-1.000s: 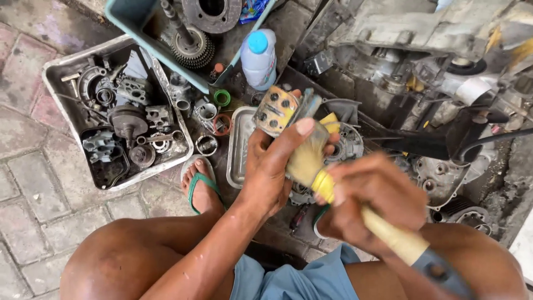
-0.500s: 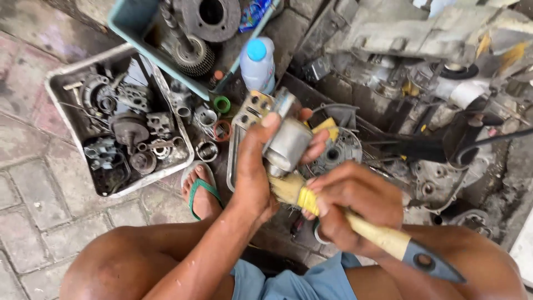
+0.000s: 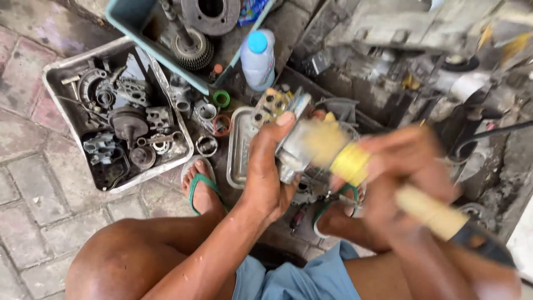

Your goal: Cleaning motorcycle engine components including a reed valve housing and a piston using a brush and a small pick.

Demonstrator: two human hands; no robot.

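Left hand (image 3: 266, 166) grips a grey metal part (image 3: 294, 147), fingers wrapped around it, thumb on top, held up above the small tray (image 3: 237, 145) between the knees

Right hand (image 3: 405, 166) blurred, fingers closed around a brush (image 3: 388, 180) with pale wooden handle and yellow band; bristles touching the part's right side

Small tray is a metal oblong on the ground just in front of the left foot in a green sandal (image 3: 201, 186); right foot in a matching sandal mostly hidden under the hands

Big metal tray (image 3: 55, 83) at left on the paving, full of greasy engine bits, gears, housings

Teal tub (image 3: 130, 19) behind it holds a gear shaft (image 3: 189, 47) and a round flange (image 3: 211, 12)

White plastic bottle (image 3: 258, 58) with blue cap lies tilted just beside the tub, near the small tray

Loose rings and a green ring (image 3: 221, 99) on the ground between the two trays

Engine casing and dirty parts at upper right, detail unclear

Person squats, bare knees, blue shorts at bottom
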